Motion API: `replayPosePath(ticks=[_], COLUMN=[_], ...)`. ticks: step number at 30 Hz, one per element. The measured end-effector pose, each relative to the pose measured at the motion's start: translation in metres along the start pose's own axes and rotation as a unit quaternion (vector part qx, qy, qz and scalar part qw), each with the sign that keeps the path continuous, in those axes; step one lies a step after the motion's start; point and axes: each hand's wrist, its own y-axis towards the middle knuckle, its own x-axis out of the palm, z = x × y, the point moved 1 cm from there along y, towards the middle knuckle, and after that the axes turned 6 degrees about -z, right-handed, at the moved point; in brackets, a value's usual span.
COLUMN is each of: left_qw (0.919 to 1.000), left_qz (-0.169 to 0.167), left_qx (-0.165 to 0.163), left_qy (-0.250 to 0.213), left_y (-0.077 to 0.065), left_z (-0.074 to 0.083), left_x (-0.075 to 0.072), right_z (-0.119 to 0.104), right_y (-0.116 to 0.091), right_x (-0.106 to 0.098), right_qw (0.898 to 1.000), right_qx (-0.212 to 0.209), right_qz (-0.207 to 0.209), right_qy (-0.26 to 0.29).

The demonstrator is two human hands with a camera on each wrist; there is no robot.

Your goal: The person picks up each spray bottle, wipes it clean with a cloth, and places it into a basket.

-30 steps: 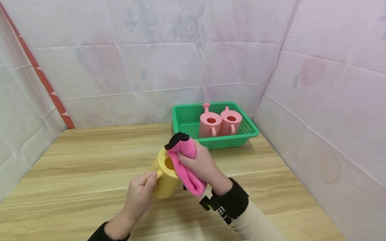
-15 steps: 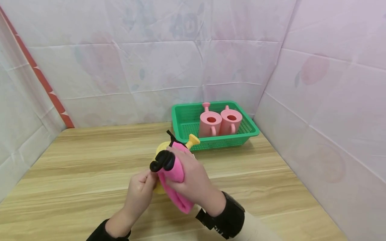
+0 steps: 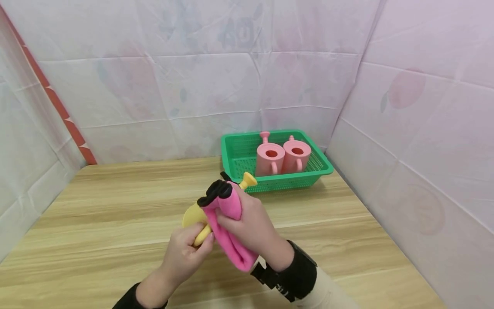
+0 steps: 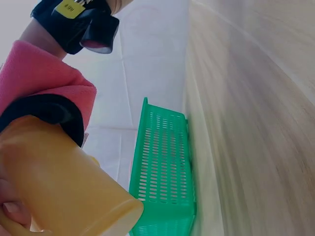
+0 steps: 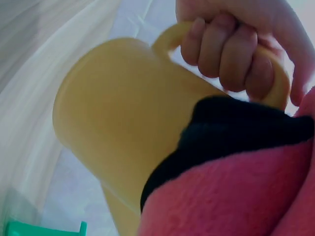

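Note:
A yellow watering can (image 3: pixel 192 216) is held tilted over the table, its round base end towards the left. My left hand (image 3: pixel 186 254) grips its handle, with the fingers curled through the loop (image 5: pixel 170 40). My right hand (image 3: pixel 251 223) clutches a folded pink cloth (image 3: pixel 230 244) with black edging against the can's top end. In the left wrist view, the cloth's black edge (image 4: pixel 59 112) wraps over that end of the can (image 4: pixel 64 177). The can's opening is hidden under the cloth. Past the right hand, the yellow spout (image 3: pixel 248 180) sticks out towards the back.
Behind the hands stands a green basket (image 3: pixel 227 150) at the table's back right. Two pink watering cans (image 3: pixel 266 165) sit side by side in its right half. Fabric walls (image 3: pixel 173 94) enclose the wooden table (image 3: pixel 96 223) at the back and sides.
The can has tipped over, so its opening no longer shows and its spout appears. The cloth moved left over the can, then slightly back right. The left hand has turned with the handle.

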Motion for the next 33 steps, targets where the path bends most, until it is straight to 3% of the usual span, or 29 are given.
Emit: replayPosePath(ticks=[5,8,11,15,20,22,24,27,29,31,33], left_qw=[0.9983,0.9923,0.9783,0.9519,0.9303,0.9253,0.9203,0.9141,0.9093,0.905,0.9009], left_qz=[-0.007,-0.015,-0.029,-0.063,-0.097,-0.103,-0.109,-0.121,-0.128,-0.134,-0.135], left_qx=[0.035,0.077,0.135,0.205,0.245,0.256,0.265,0.268,0.265,0.264,0.266], left_qy=[0.046,0.096,0.155,0.219,0.256,0.26,0.267,0.28,0.294,0.306,0.315], left_y=[-0.001,0.001,0.004,0.011,0.019,0.019,0.017,0.014,0.013,0.012,0.013], left_z=[0.001,0.001,0.004,0.011,0.015,0.011,0.006,-0.003,-0.006,-0.008,-0.008], left_x=[0.002,0.001,0.001,-0.001,-0.002,0.0,0.003,0.008,0.01,0.012,0.012], right_z=[0.013,0.024,0.033,0.039,0.031,0.022,0.009,-0.011,-0.021,-0.027,-0.029], right_y=[0.008,0.014,0.02,0.03,0.038,0.038,0.035,0.027,0.021,0.016,0.014], right_x=[-0.009,-0.015,-0.024,-0.033,-0.034,-0.031,-0.025,-0.01,0.001,0.01,0.014], right_qw=[0.995,0.985,0.971,0.967,0.968,0.969,0.962,0.94,0.918,0.897,0.883], right_qx=[0.085,0.122,0.158,0.162,0.14,0.131,0.113,0.07,0.022,-0.017,-0.037], right_qz=[0.0,-0.031,-0.074,-0.142,-0.207,-0.2,-0.187,-0.172,-0.169,-0.16,-0.149], right_qy=[0.059,0.117,0.161,0.139,0.025,-0.062,-0.165,-0.287,-0.359,-0.413,-0.444])
